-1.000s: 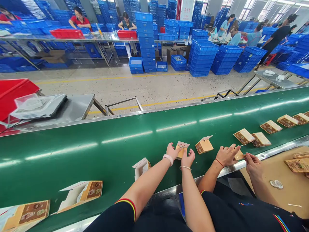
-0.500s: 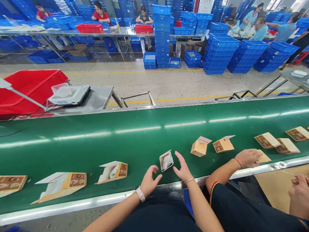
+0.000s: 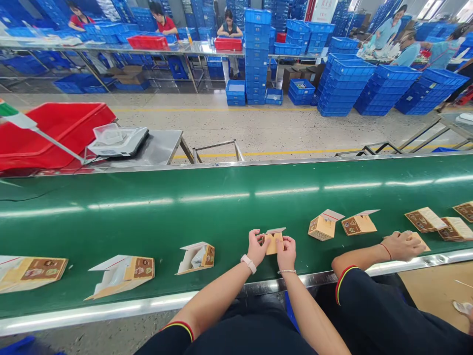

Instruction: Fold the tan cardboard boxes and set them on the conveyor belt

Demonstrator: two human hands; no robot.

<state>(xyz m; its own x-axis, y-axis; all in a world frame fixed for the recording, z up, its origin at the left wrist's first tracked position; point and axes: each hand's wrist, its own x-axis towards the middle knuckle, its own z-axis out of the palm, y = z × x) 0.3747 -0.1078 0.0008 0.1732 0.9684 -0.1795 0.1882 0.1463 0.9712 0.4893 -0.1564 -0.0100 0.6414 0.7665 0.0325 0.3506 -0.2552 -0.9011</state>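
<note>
Left hand (image 3: 257,248): spread earlier, now closed on carton | right hand (image 3: 286,253): same | small cardboard carton (image 3: 274,243): turned, tan panel now showing, held between both hands

That little box (image 3: 274,243) is plain matt card, the belt (image 3: 236,195) looks like smooth glossy green rubber, the rail (image 3: 155,301) is shiny polished metal, and the crates (image 3: 343,84) are blue plastic.

My head-worn camera sits above the near edge of the green conveyor belt (image 3: 236,207), facing forward and down, close over my left hand (image 3: 255,248), looking across to the distant steel tabletops (image 3: 201,48).
</note>
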